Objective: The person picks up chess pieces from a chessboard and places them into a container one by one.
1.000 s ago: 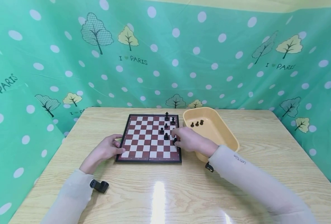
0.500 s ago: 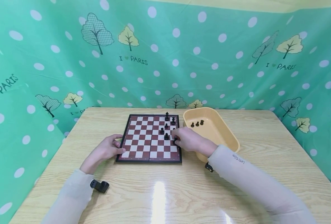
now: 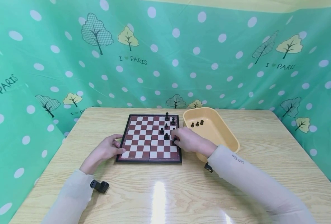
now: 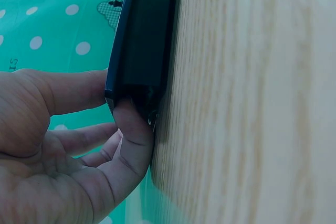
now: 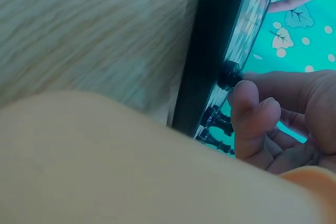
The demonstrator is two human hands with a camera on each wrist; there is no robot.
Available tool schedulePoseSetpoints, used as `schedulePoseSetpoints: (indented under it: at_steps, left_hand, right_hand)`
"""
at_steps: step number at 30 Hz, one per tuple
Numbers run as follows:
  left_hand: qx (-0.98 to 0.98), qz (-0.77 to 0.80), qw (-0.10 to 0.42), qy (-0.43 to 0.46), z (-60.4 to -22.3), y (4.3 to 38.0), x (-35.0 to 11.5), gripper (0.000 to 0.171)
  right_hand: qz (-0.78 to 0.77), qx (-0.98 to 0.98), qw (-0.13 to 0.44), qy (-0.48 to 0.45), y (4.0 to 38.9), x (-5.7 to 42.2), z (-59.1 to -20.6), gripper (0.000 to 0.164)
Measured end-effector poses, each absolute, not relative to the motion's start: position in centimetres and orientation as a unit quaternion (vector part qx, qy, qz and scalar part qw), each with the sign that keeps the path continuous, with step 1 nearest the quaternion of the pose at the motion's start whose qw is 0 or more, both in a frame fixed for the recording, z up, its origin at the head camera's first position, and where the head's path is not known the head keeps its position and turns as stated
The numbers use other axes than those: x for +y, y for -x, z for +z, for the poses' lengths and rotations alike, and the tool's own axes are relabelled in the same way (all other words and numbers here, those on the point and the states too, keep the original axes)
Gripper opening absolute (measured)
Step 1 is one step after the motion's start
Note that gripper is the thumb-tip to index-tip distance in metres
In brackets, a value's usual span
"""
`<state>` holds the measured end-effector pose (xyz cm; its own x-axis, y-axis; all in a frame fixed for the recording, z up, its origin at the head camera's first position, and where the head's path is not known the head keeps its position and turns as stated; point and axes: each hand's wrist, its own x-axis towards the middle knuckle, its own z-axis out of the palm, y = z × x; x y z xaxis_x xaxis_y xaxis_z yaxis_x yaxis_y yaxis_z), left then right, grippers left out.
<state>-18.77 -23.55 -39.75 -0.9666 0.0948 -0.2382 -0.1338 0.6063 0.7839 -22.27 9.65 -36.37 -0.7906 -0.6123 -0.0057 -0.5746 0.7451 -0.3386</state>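
At the left side of the chessboard [image 3: 137,137], my left hand [image 3: 106,148] grips the frame, thumb on top and fingers curled against the side. In the left wrist view, a bent finger [image 4: 131,135] presses under the dark edge of the board. My right hand [image 3: 189,139] is over the right side and pinches a black chess piece [image 5: 230,74] between thumb and fingers at the board's edge. Its exact kind is hidden by the fingertips. Several other black pieces stand on the right half, among them a tall one [image 3: 167,117] at the back and another [image 3: 166,136] near the hand.
A yellow plastic bin [image 3: 221,130] stands right of the board, partly under the right forearm. Inside, near its back left corner, are a few dark pieces [image 3: 197,123]. A green patterned curtain [image 3: 165,68] hangs behind the wooden table [image 3: 126,193].
The right forearm has shifted very slightly left while the fingers stay at the same black chess piece. The left hand, board and bin look unmoved.
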Motion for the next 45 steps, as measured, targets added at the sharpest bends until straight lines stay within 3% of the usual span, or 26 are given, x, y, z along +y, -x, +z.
schedulePoseSetpoints:
  at_steps: [13,24,40,45]
  left_hand:
    - [0.888,0.441,0.129,0.010,-39.7,18.8,-23.5,0.075]
    - [0.889,0.439,0.128,0.012,-39.7,18.7,-23.5,0.075]
    - [0.888,0.440,0.129,0.011,-39.7,18.8,-23.5,0.074]
    - [0.891,0.436,0.128,0.010,-39.7,18.8,-23.5,0.074]
  right_hand:
    - [-0.193,0.929,0.062,0.311,21.5,10.5,-33.9,0.019]
    - [-0.206,0.920,0.043,0.331,21.9,12.4,-31.6,0.013]
    - [-0.150,0.917,-0.033,0.369,24.6,16.7,-31.1,0.007]
    - [-0.147,0.923,-0.016,0.356,25.7,17.6,-31.5,0.006]
